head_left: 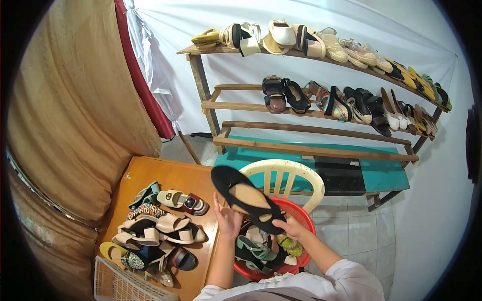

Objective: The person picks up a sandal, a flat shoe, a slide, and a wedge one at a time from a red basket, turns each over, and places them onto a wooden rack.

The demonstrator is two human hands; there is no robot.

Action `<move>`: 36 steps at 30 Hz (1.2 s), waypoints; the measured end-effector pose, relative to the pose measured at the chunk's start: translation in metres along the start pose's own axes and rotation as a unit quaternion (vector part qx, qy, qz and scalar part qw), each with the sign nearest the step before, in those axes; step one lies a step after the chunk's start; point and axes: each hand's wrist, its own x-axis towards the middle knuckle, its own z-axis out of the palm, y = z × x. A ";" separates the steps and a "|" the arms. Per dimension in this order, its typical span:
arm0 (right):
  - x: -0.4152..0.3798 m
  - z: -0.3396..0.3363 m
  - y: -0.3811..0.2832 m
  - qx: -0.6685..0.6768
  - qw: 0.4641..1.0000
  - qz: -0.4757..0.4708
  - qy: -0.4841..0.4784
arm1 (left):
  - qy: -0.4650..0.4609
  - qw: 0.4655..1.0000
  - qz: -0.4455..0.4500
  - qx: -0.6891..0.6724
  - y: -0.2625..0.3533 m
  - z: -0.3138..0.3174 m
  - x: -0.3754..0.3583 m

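Observation:
A black shoe (pixel 228 188) with a beige insole is held up over a red basket (pixel 304 212). My right hand (pixel 292 228) grips its strapped end at the lower right, fingers closed on it. Beside the shoe's left edge is my left hand (pixel 228 219), its fingers apart and pointing up; whether it touches the shoe is hard to tell. Green strappy sandals (pixel 255 251) and a yellow-green pair (pixel 290 246) lie in the basket below.
An orange table (pixel 150 170) at the left bears a pile of shoes (pixel 150 233) and a white plastic basket (pixel 118 283). Behind the red basket stands a cream chair (pixel 309 180). A wooden rack (pixel 301 149) holds shoes on its upper levels, near a teal bench (pixel 384 175).

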 end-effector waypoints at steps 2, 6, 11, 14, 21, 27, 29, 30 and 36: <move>0.029 0.006 -0.021 0.028 0.999 -0.022 -0.027 | -0.010 0.996 -0.083 -0.014 0.000 -0.024 -0.006; 0.103 0.022 -0.067 0.037 0.992 -0.115 0.046 | 0.002 0.990 -0.138 -0.008 -0.009 -0.044 -0.028; 0.201 0.018 -0.128 0.092 0.978 -0.178 0.057 | 0.027 0.982 -0.185 -0.016 -0.019 -0.074 -0.050; 0.248 0.010 -0.153 0.113 0.972 -0.195 0.070 | 0.029 0.979 -0.202 -0.017 -0.020 -0.090 -0.056; 0.322 -0.020 -0.186 0.201 0.963 -0.164 0.075 | 0.082 0.976 -0.203 0.008 -0.011 -0.112 -0.074; 0.350 -0.031 -0.194 0.197 0.959 -0.146 0.142 | 0.142 0.961 -0.236 -0.002 -0.019 -0.131 -0.095; 0.357 -0.034 -0.196 0.188 0.957 -0.154 0.159 | 0.151 0.959 -0.240 -0.008 -0.021 -0.137 -0.096; 0.362 -0.037 -0.199 0.194 0.954 -0.151 0.173 | 0.158 0.957 -0.242 -0.012 -0.022 -0.137 -0.097; 0.368 -0.044 -0.196 0.127 0.954 -0.168 0.212 | 0.166 0.956 -0.242 -0.003 -0.023 -0.139 -0.090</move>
